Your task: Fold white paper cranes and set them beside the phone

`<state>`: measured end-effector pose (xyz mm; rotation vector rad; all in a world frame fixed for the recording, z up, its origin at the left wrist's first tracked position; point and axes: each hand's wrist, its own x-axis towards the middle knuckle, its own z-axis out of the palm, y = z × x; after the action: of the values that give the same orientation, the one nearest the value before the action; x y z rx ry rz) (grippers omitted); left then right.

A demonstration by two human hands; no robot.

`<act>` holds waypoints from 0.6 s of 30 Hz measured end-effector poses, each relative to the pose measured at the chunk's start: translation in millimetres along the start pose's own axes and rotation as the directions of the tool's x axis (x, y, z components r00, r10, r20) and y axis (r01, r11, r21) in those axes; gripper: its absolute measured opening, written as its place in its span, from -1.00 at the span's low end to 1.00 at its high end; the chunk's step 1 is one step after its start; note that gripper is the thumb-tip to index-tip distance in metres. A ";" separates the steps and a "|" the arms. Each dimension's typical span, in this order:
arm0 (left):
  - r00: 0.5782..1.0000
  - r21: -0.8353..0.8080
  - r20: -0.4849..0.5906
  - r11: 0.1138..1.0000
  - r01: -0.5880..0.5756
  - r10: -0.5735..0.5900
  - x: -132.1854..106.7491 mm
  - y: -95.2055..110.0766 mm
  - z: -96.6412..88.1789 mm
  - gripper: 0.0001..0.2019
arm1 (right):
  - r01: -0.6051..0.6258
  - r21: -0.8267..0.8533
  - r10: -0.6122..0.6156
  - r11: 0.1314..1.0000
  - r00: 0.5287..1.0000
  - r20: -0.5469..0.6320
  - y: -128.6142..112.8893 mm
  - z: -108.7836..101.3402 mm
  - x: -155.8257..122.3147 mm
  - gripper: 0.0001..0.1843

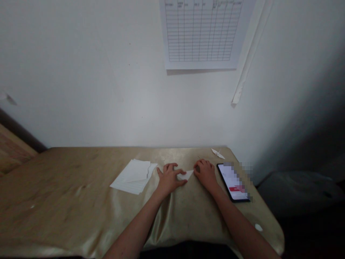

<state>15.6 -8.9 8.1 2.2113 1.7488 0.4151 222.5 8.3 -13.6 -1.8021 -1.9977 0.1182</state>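
A small piece of folded white paper lies on the cloth-covered table between my two hands. My left hand is at its left end, thumb and index finger on the paper, with the other fingers curled apart from it. At the right-hand corner, the bent fingers of my right hand pinch the paper; its fingertips are partly hidden. The paper narrows to a point toward the right hand, and its left part is covered by the left fingers.
A stack of white paper sheets lies left of my hands. To the right is a phone with its screen lit. A folded paper crane sits near the back right corner, and a white scrap near the right edge. A wall stands behind.
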 end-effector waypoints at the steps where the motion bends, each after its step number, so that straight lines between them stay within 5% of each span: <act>1: 1.000 -0.002 0.000 1.000 -0.001 0.001 -0.1 -0.3 0.1 -0.63 | 0.002 -0.001 -0.002 1.000 1.000 -0.008 0.5 0.8 -0.3 -0.87; 18: 0.999 -0.024 0.010 0.998 -0.053 0.053 4.4 -13.8 -3.1 -0.72 | 0.010 0.043 -0.010 0.999 1.000 -0.010 2.4 1.7 -2.5 -0.88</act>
<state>3.0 -1.4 5.7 2.2432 1.6738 0.4332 224.3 6.6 -16.6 -1.7622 -1.9825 0.1486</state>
